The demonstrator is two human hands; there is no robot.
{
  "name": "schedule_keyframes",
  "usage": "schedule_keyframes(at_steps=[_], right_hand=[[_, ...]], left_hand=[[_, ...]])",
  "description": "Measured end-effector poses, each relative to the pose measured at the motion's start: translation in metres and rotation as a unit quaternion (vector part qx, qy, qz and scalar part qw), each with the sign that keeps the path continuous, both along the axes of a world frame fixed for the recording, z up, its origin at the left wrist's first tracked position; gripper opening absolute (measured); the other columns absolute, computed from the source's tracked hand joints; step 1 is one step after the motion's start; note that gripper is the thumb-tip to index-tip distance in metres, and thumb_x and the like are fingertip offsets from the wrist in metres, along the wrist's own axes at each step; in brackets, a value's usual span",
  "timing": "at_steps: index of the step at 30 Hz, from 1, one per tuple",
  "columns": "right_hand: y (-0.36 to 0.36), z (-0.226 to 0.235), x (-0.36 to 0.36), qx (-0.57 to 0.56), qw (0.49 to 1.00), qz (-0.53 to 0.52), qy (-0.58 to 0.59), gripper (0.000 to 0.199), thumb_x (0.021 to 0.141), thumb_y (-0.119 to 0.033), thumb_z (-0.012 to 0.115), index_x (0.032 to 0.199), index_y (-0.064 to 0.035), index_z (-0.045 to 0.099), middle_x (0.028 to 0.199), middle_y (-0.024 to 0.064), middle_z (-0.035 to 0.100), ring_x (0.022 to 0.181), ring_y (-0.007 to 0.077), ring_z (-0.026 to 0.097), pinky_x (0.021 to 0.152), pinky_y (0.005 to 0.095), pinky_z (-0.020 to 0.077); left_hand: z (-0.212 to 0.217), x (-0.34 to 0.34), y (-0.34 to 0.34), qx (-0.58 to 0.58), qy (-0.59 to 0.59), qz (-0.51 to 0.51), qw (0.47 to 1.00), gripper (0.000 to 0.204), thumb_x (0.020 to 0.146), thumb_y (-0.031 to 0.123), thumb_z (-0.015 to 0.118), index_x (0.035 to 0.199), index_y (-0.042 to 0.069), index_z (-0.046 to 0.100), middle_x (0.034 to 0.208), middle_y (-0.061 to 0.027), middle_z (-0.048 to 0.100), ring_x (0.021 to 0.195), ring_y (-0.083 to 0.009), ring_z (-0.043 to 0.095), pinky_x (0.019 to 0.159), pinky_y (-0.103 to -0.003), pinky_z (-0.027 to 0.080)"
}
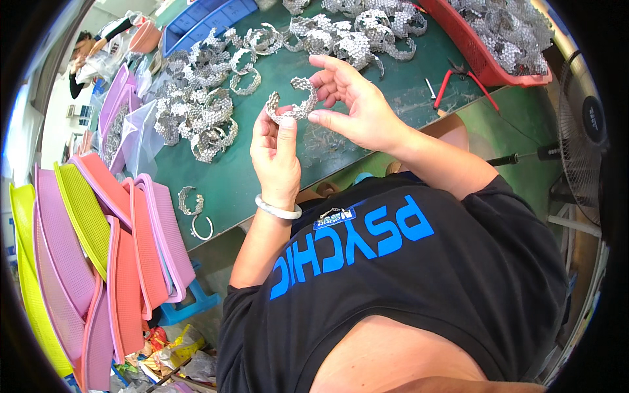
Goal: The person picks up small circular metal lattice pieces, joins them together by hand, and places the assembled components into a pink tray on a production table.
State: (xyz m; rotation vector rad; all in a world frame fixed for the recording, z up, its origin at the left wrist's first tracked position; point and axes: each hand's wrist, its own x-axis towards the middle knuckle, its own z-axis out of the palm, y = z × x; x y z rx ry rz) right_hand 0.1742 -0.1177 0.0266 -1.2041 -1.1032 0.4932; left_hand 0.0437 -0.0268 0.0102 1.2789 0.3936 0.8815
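Both my hands hold one curved silver rhinestone band (296, 101) above the green table (262, 177). My left hand (275, 154) pinches its lower left end with thumb and fingers; a pale bangle sits on that wrist. My right hand (354, 105) grips the band's right end, fingers curled around it. The band forms an open arc between the hands.
Several more silver bands lie heaped on the table (209, 98) and along the far edge (354, 29). A red tray (498, 39) holds more. Red-handled pliers (462, 75) lie at right. Pink, orange and yellow trays (98, 249) stack at left. A fan (586, 150) stands right.
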Motion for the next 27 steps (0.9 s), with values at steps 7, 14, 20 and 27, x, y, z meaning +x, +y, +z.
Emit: schedule_keyframes(at_steps=[7,14,20,27], right_hand=[[-0.003,0.005,-0.004,0.029,1.000,0.009,-0.001,0.066,0.075,0.004,0.062,0.132,-0.0039,0.031,0.109,0.0072,0.049,0.092,0.0117,0.048,0.084,0.0256,0.0404],[-0.009,0.009,-0.010,0.055,0.997,0.029,-0.037,0.054,0.077,0.004,0.059,0.127,-0.0017,0.039,0.114,0.0097,0.052,0.093,0.0129,0.050,0.085,0.0266,0.0409],[-0.010,0.015,-0.012,0.094,0.979,-0.010,-0.179,0.031,0.073,0.004,0.061,0.104,-0.0018,0.057,0.109,0.0118,0.058,0.092,0.0193,0.057,0.079,0.0291,0.0455],[-0.011,0.021,-0.016,0.095,0.969,0.003,-0.228,0.027,0.071,0.005,0.061,0.097,-0.0019,0.059,0.109,0.0137,0.058,0.097,0.0251,0.057,0.082,0.0324,0.0455]], left_hand=[[0.000,-0.002,0.004,-0.100,-0.047,-0.052,0.993,0.029,0.091,0.020,0.047,0.112,0.000,0.050,0.103,-0.0064,0.057,0.093,-0.0146,0.054,0.082,-0.031,0.045],[-0.004,-0.003,0.017,-0.259,-0.126,-0.157,0.945,0.041,0.092,0.036,0.035,0.112,0.003,0.051,0.109,-0.0114,0.057,0.099,-0.0246,0.055,0.084,-0.039,0.044],[0.001,-0.001,0.016,-0.325,-0.151,-0.174,0.917,0.045,0.088,0.040,0.038,0.111,0.004,0.052,0.111,-0.0125,0.057,0.098,-0.0262,0.055,0.085,-0.040,0.043],[0.005,-0.002,0.013,-0.353,-0.201,-0.211,0.889,0.047,0.087,0.041,0.038,0.112,0.004,0.053,0.110,-0.0121,0.057,0.098,-0.0251,0.055,0.085,-0.040,0.043]])
